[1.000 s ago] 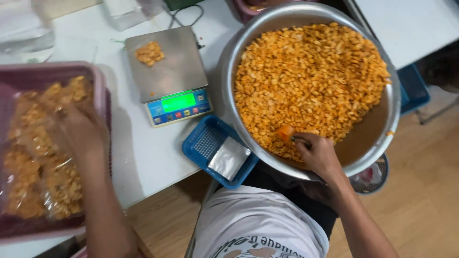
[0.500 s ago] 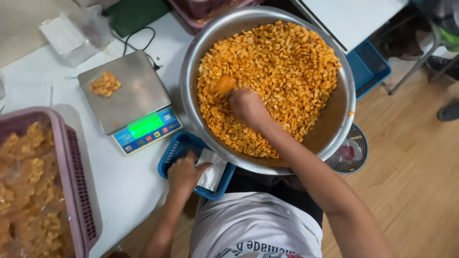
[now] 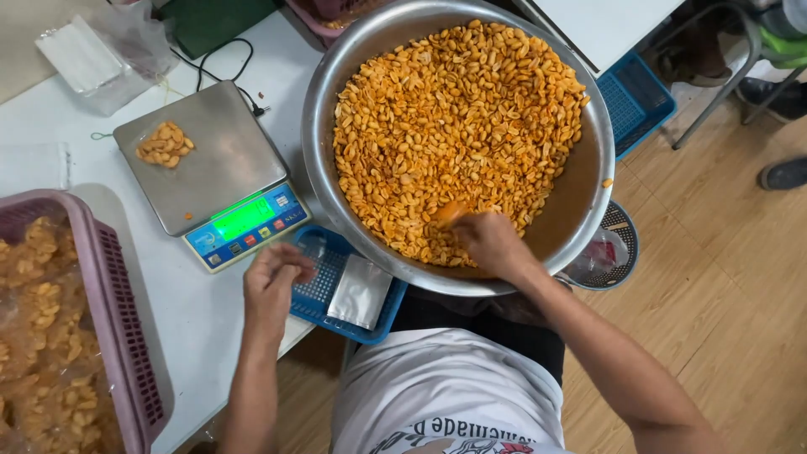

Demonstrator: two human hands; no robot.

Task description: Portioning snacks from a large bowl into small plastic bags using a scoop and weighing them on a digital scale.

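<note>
Scoop (image 3: 450,211), small and orange, gripped in my right hand (image 3: 492,244) at 6 o'clock of steel bowl (image 3: 324,101) | light, stiff, take by handle | peanuts (image 3: 454,118) loose, spill-prone | left hand (image 3: 271,282) fingers pinch clear bag (image 3: 313,245) over blue basket (image 3: 382,315) | scale (image 3: 218,168) at 10 o'clock on tabletop (image 3: 202,311).

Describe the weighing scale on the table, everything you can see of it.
The weighing scale sits flat on the white table, left of the big metal bowl. It has a square, dull steel platter and a blue front panel with a lit green display and small buttons. A small heap of orange nuts lies on the platter's far left. A black cord runs behind it.
</note>
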